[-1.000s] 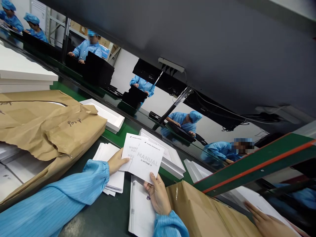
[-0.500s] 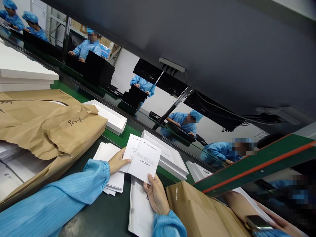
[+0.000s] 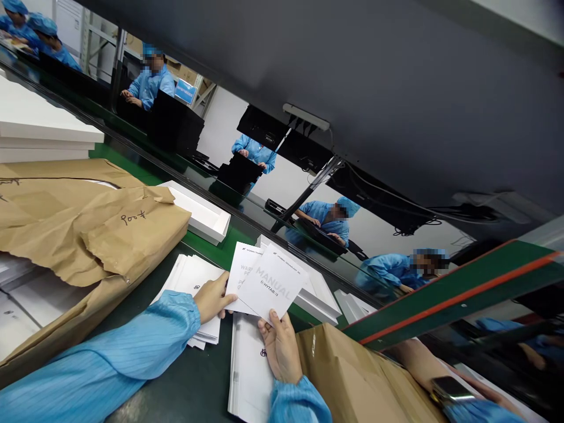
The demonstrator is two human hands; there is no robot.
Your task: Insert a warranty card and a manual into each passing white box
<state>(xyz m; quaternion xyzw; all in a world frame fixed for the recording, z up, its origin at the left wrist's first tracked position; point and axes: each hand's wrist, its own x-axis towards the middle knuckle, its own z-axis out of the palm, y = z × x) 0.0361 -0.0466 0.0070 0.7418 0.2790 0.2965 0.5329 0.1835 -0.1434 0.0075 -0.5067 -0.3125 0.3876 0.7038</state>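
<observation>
Holding two cards: left hand [image 3: 212, 299] pinches warranty card [image 3: 240, 270], right hand [image 3: 278, 348] pinches manual card [image 3: 274, 283].

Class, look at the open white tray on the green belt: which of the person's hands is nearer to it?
Left. The left hand holds the warranty leaflet just below the white tray. The right hand, holding the manual, sits lower and further right.
</observation>
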